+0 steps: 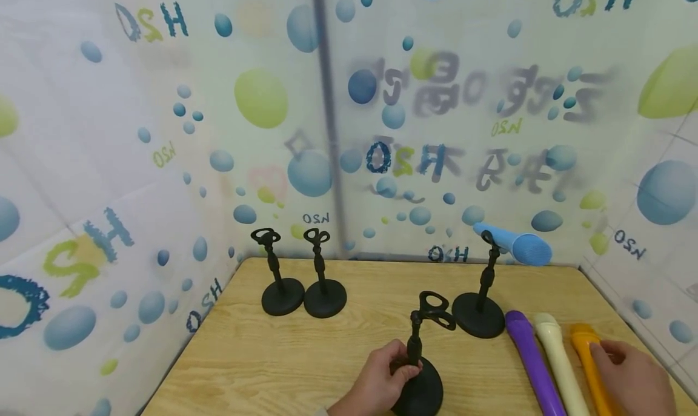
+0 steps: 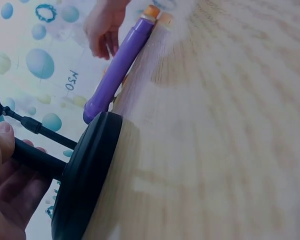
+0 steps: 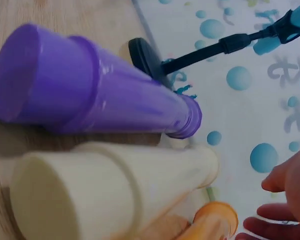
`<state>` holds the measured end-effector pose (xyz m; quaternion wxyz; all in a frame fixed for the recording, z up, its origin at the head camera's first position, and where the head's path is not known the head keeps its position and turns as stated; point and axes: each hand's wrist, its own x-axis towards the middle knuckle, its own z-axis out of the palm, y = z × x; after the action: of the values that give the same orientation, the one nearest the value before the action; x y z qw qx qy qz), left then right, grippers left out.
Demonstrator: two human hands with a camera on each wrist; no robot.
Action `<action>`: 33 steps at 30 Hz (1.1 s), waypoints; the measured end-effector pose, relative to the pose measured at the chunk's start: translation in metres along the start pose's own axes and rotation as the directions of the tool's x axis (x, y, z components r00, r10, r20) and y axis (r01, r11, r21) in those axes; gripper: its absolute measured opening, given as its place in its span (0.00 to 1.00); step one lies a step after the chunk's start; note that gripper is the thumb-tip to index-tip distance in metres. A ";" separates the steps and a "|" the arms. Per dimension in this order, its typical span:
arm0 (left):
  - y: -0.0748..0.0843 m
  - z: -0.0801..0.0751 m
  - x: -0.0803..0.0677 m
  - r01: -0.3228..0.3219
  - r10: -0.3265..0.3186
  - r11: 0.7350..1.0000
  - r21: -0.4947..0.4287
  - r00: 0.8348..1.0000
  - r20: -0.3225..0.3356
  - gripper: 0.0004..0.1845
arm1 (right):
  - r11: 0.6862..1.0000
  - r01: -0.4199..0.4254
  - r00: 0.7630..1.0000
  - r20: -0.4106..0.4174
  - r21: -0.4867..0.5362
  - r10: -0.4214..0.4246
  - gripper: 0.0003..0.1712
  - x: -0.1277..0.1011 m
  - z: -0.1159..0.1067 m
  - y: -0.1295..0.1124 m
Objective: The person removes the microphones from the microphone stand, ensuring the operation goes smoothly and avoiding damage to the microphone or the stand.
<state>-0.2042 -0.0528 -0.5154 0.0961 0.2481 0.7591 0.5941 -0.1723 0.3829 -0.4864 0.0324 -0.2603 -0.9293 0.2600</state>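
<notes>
Three toy microphones lay side by side on the wooden counter (image 1: 283, 355), long axes running away from me: purple microphone (image 1: 531, 361), cream microphone (image 1: 558, 361), orange microphone (image 1: 589, 364). My right hand (image 1: 635, 379) rested on the orange one, fingers loose. My left hand (image 1: 382, 382) gripped the thin stem of the black stand (image 1: 420, 367), its round, matte base just left of them.

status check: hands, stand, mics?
Left hand grips nearest black stand by its stem. Right hand rests on orange microphone, grip unclear. Cream microphone and purple microphone lie alongside; nothing blocking.
</notes>
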 end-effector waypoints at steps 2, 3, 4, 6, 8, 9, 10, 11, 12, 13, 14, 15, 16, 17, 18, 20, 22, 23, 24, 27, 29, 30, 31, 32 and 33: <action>0.000 0.000 0.000 -0.010 0.010 1.000 0.009 1.000 -0.001 0.02 | 0.998 0.058 0.997 -0.042 0.022 -0.057 0.31 -0.003 -0.001 -0.006; 0.001 0.000 0.000 -0.010 0.010 1.000 0.008 1.000 -0.001 0.03 | 0.994 0.099 0.993 -0.061 0.036 -0.097 0.30 -0.005 -0.001 -0.008; 0.001 -0.001 0.000 -0.007 0.007 1.000 0.006 1.000 0.001 0.03 | 0.988 0.142 0.987 -0.080 0.054 -0.137 0.29 -0.007 0.000 -0.011; 0.001 -0.002 -0.001 0.003 -0.003 1.000 -0.008 1.000 0.005 0.04 | 0.969 0.234 0.967 -0.125 0.075 -0.224 0.26 -0.010 0.003 -0.015; 0.002 -0.003 -0.001 0.015 -0.015 1.000 -0.024 1.000 0.008 0.05 | 0.945 0.313 0.943 -0.151 0.090 -0.298 0.24 -0.014 0.007 -0.021; 0.002 -0.003 -0.001 0.020 -0.020 0.999 -0.031 1.000 0.009 0.05 | 0.932 0.350 0.929 -0.161 0.095 -0.333 0.23 -0.016 0.009 -0.024; 0.002 -0.003 -0.002 0.022 -0.022 0.999 -0.034 1.000 0.010 0.06 | 0.921 0.376 0.919 -0.167 0.104 -0.356 0.22 -0.017 0.011 -0.027; 0.002 -0.004 -0.002 0.020 -0.020 0.999 -0.035 1.000 0.010 0.07 | 0.911 0.399 0.910 -0.168 0.107 -0.379 0.20 -0.019 0.013 -0.031; 0.002 -0.004 -0.002 0.017 -0.017 0.999 -0.033 1.000 0.010 0.07 | 0.896 0.429 0.896 -0.179 0.116 -0.406 0.18 -0.021 0.015 -0.035; 0.002 -0.004 -0.002 0.015 -0.014 1.000 -0.028 1.000 0.008 0.08 | 0.886 0.448 0.887 -0.181 0.121 -0.425 0.17 -0.023 0.017 -0.039; 0.002 -0.004 -0.002 0.011 -0.011 1.000 -0.024 1.000 0.006 0.08 | 0.873 0.472 0.875 -0.187 0.120 -0.447 0.16 -0.026 0.019 -0.043; 0.002 -0.005 -0.002 0.012 -0.012 1.000 -0.022 1.000 0.004 0.09 | 0.864 0.488 0.867 -0.178 0.120 -0.465 0.15 -0.028 0.020 -0.048; 0.002 -0.005 -0.002 0.014 -0.014 1.000 -0.021 1.000 0.003 0.09 | 0.854 0.504 0.859 -0.177 0.127 -0.481 0.14 -0.031 0.023 -0.053; 0.002 -0.005 -0.002 0.015 -0.015 1.000 -0.017 1.000 0.001 0.09 | 0.840 0.525 0.847 -0.181 0.135 -0.500 0.13 -0.035 0.025 -0.058; 0.002 -0.005 -0.002 0.019 -0.019 1.000 -0.016 1.000 0.000 0.09 | 0.831 0.538 0.840 -0.177 0.145 -0.513 0.12 -0.038 0.028 -0.063; 0.003 -0.005 -0.001 0.027 -0.027 0.999 -0.019 1.000 0.000 0.09 | 0.818 0.547 0.837 -0.146 0.178 -0.527 0.12 -0.045 0.033 -0.073; 0.003 -0.005 -0.001 0.029 -0.029 0.999 -0.021 1.000 0.001 0.10 | 0.788 0.571 0.821 -0.139 0.232 -0.554 0.10 -0.051 0.040 -0.082; 0.002 -0.005 -0.001 0.027 -0.027 0.999 -0.019 1.000 0.001 0.10 | 0.769 0.588 0.808 -0.143 0.251 -0.571 0.10 -0.053 0.044 -0.087; 0.002 -0.005 0.000 0.027 -0.027 0.999 -0.020 1.000 0.001 0.10 | 0.753 0.600 0.799 -0.142 0.270 -0.585 0.10 -0.056 0.047 -0.091; 0.001 -0.004 0.000 0.019 -0.019 1.000 -0.016 1.000 -0.002 0.10 | 0.681 0.661 0.746 -0.177 0.315 -0.642 0.10 -0.063 0.056 -0.104; 0.000 -0.004 0.000 0.019 -0.019 1.000 -0.012 1.000 -0.006 0.10 | 0.653 0.681 0.725 -0.183 0.330 -0.664 0.10 -0.068 0.059 -0.113; 0.000 -0.004 0.000 0.017 -0.017 1.000 -0.009 1.000 -0.007 0.10 | 0.648 0.680 0.724 -0.174 0.342 -0.667 0.10 -0.070 0.060 -0.117; 0.000 -0.004 -0.001 0.016 -0.016 1.000 -0.006 1.000 -0.009 0.10 | 0.647 0.675 0.726 -0.163 0.353 -0.668 0.10 -0.073 0.061 -0.121; -0.001 -0.004 -0.001 0.014 -0.014 1.000 -0.002 1.000 -0.012 0.10 | 0.646 0.669 0.728 -0.150 0.367 -0.669 0.10 -0.075 0.062 -0.125; -0.001 -0.004 -0.001 0.020 -0.020 1.000 -0.001 1.000 -0.015 0.10 | 0.651 0.657 0.735 -0.131 0.380 -0.665 0.10 -0.077 0.063 -0.129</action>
<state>-0.2054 -0.0568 -0.5151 0.0965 0.2359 0.7620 0.5953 -0.1788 0.2208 -0.4709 0.1683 0.1106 -0.8861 0.4175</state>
